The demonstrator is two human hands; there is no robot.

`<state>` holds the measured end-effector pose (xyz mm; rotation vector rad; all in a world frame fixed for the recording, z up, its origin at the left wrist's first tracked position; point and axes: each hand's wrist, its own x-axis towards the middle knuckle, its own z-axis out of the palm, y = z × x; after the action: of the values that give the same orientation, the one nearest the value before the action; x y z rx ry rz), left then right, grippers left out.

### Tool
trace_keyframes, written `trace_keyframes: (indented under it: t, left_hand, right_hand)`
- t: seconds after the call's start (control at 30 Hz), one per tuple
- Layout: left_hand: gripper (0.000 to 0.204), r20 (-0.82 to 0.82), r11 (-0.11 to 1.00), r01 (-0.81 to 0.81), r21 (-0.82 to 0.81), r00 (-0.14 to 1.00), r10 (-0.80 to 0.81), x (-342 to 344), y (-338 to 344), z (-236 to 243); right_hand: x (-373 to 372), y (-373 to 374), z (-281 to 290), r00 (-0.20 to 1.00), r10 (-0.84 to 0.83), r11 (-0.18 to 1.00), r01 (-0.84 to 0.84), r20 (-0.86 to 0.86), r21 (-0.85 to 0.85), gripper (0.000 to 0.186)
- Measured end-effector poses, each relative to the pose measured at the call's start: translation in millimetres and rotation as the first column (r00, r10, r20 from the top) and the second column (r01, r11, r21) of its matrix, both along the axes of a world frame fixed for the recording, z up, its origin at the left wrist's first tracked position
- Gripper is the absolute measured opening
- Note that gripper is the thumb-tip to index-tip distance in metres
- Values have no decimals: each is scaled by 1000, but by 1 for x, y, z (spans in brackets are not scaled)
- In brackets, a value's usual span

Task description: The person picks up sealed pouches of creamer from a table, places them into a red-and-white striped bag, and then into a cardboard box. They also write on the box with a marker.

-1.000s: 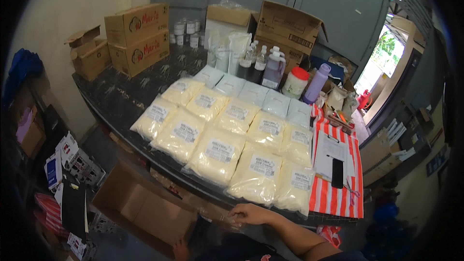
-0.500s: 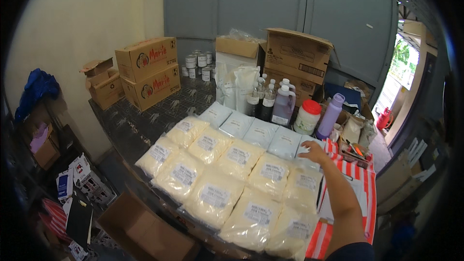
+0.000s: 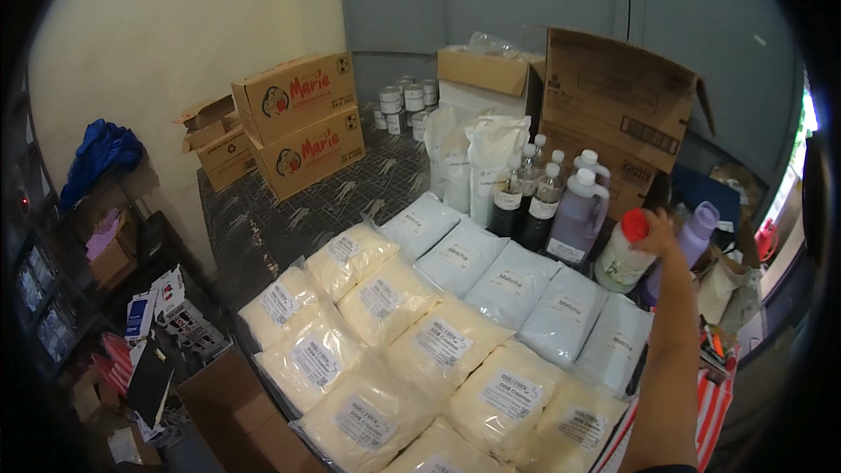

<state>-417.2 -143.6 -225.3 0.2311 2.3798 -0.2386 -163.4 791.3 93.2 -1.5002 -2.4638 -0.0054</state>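
Note:
At the right, my right hand (image 3: 660, 235) rests on the red lid of a white plastic jar (image 3: 619, 264), its fingers curled over the lid's right side. The jar stands upright. A lilac bottle (image 3: 698, 229) is right behind the hand, partly hidden by it. To the jar's left stand jugs of purplish liquid (image 3: 574, 219) and several clear bottles of dark liquid (image 3: 540, 208). In front lies a row of pale blue pouches (image 3: 510, 280), and nearer me several clear bags of cream-coloured powder (image 3: 442, 342). My left hand is out of the picture.
Two printed cartons (image 3: 302, 153) are stacked at the back left, beside small labelled tins (image 3: 406, 105). White pouches (image 3: 495, 158) and an open brown carton (image 3: 613, 105) stand behind the bottles. An open box (image 3: 236, 412) sits below the table's near left edge. Red-and-white striped material (image 3: 714, 412) lies at right.
My right hand has moved from over the rightmost blue pouch, where its fingers were apart, to the jar's red lid. The view has shifted closer and the scene's right side sits farther right.

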Motion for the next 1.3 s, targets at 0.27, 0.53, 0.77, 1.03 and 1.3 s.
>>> trace_keyframes:
  t: [0.27, 0.53, 0.77, 1.03, 1.3]
  left_hand:
    - [95, 41, 987, -35, -155, 998, 42, -3, -3, -6]
    - [97, 99, 971, -57, -232, 992, 82, 15, -23, -20]
    - [99, 140, 965, -71, -253, 984, 109, 41, -49, -32]
    - [92, 122, 982, -137, -129, 981, 153, 90, -92, -63]
    - [108, 112, 1000, -22, 7, 993, 21, 110, -115, -63]
  right_hand:
    - [-32, 50, -25, 964, -263, 944, 252, -29, -211, 136]
    - [-44, 52, -9, 943, -315, 911, 331, 106, -247, 137]
    - [-22, 9, -36, 986, -166, 986, 166, 9, 22, 132]
    - [6, -81, -78, 987, 9, 915, 57, -160, 400, 126]
    - [-44, -98, 19, 966, -176, 963, 130, 188, 237, 116]
